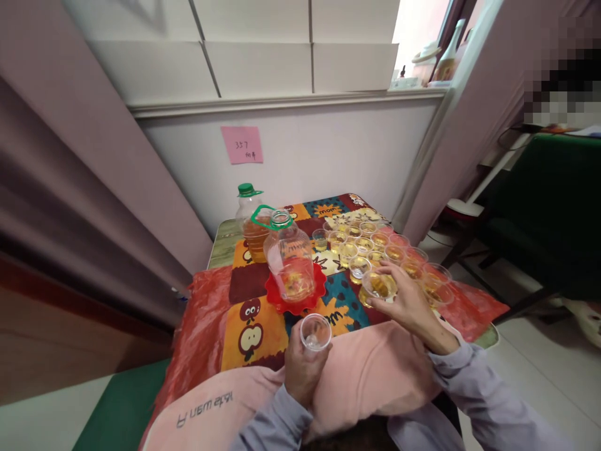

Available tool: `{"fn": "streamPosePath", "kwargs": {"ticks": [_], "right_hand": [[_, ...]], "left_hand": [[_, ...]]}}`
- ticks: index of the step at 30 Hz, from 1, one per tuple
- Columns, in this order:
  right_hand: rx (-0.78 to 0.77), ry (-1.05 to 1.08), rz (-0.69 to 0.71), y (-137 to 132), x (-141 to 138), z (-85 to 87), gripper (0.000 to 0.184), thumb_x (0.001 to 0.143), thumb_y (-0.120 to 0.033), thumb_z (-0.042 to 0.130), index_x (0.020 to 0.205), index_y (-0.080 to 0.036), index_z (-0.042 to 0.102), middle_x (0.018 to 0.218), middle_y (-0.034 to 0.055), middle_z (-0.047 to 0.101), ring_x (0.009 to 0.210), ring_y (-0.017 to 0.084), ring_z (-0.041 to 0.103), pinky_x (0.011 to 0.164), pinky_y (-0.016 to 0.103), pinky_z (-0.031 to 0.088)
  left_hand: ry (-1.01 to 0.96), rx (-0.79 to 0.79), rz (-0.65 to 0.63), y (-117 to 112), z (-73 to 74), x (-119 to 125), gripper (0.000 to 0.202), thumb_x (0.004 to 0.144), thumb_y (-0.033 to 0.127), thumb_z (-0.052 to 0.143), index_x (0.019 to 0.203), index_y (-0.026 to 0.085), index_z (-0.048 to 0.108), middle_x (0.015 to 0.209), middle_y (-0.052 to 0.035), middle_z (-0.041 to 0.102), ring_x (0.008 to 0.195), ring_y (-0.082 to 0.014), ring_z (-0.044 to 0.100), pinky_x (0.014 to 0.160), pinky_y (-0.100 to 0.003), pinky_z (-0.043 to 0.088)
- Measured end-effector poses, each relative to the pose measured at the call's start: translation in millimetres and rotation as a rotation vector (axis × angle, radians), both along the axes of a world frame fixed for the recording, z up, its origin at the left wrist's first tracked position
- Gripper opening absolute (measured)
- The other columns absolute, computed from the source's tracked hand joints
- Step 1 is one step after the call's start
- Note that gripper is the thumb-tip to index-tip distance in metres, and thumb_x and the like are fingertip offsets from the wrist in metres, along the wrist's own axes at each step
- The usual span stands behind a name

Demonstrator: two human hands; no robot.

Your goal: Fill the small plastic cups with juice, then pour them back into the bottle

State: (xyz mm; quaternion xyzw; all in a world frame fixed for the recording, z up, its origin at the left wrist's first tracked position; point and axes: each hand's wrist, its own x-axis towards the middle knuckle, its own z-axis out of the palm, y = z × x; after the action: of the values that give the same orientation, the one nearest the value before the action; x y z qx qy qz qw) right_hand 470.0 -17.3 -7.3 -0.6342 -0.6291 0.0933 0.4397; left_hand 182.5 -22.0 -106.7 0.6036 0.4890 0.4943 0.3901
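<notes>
My left hand point(303, 371) is wrapped round a clear plastic cup point(315, 335) held above the pink cloth on my lap; no coloured liquid shows in it. At the table's right side, my right hand point(413, 307) grips the rim of another clear cup with pale yellow liquid point(378, 286). Whether this cup touches the table cannot be made out. Just beyond it stand several similar cups point(364, 244) in rows, most with yellow liquid. Between my hands and farther back, an uncapped clear jug point(292, 254) with a green handle stands in a red scalloped dish point(276, 302).
A second jug point(256, 243) with a green cap and amber liquid stands behind the first, at left. The patterned mat point(244, 282) lies over red plastic sheeting point(197, 319). Beyond the table is a wall with a pink note point(241, 144). A dark green chair point(549, 213) stands at right.
</notes>
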Motion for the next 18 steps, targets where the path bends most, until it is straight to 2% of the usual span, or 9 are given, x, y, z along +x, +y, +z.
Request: {"fn": "streamPosePath", "kwargs": {"ticks": [3, 5, 9, 13, 18], "right_hand": [[-0.05, 0.232, 0.09, 10.9, -8.1, 27.4, 0.057, 0.078, -0.047, 0.088, 0.125, -0.025, 0.064, 0.131, 0.0149, 0.077, 0.125, 0.038, 0.074, 0.111, 0.061, 0.056], [-0.036, 0.332, 0.144, 22.8, -13.8, 46.7, 0.059, 0.076, -0.049, 0.092, 0.122, -0.025, 0.065, 0.128, 0.0142, 0.078, 0.124, 0.037, 0.075, 0.109, 0.058, 0.059], [-0.022, 0.403, 0.225, 51.0, -25.8, 88.5, 0.067, 0.075, -0.048, 0.095, 0.128, -0.024, 0.064, 0.129, 0.0144, 0.078, 0.123, 0.037, 0.076, 0.102, 0.055, 0.064], [-0.028, 0.492, 0.312, 81.7, -39.8, 128.1, 0.07, 0.073, -0.047, 0.096, 0.128, -0.023, 0.06, 0.131, 0.0165, 0.078, 0.121, 0.035, 0.077, 0.098, 0.051, 0.067], [-0.022, 0.525, 0.411, 123.1, -57.5, 162.0, 0.066, 0.07, -0.043, 0.097, 0.122, -0.021, 0.062, 0.131, 0.0167, 0.077, 0.118, 0.034, 0.077, 0.099, 0.053, 0.066]], "left_hand": [[-0.021, -0.016, -0.004, -2.0, 2.6, 0.3, 0.054, 0.08, 0.039, 0.085, 0.127, 0.023, 0.064, 0.125, -0.0138, 0.081, 0.116, -0.0323, 0.08, 0.102, -0.052, 0.064], [-0.025, -0.027, 0.01, -3.5, 3.4, -0.1, 0.055, 0.079, 0.038, 0.085, 0.127, 0.023, 0.063, 0.123, -0.0142, 0.081, 0.114, -0.0326, 0.08, 0.101, -0.052, 0.064], [-0.001, -0.078, 0.091, -5.5, 4.7, -1.9, 0.062, 0.071, 0.037, 0.088, 0.126, 0.024, 0.062, 0.116, -0.0121, 0.082, 0.107, -0.0337, 0.081, 0.097, -0.054, 0.065], [-0.021, -0.097, 0.095, -5.5, 7.4, -3.8, 0.054, 0.07, 0.037, 0.086, 0.119, 0.026, 0.064, 0.116, -0.0107, 0.081, 0.108, -0.034, 0.08, 0.098, -0.054, 0.064], [0.004, -0.075, 0.084, -3.4, 5.6, -5.1, 0.053, 0.07, 0.037, 0.086, 0.117, 0.025, 0.065, 0.113, -0.011, 0.081, 0.104, -0.0348, 0.08, 0.096, -0.054, 0.065]]}}
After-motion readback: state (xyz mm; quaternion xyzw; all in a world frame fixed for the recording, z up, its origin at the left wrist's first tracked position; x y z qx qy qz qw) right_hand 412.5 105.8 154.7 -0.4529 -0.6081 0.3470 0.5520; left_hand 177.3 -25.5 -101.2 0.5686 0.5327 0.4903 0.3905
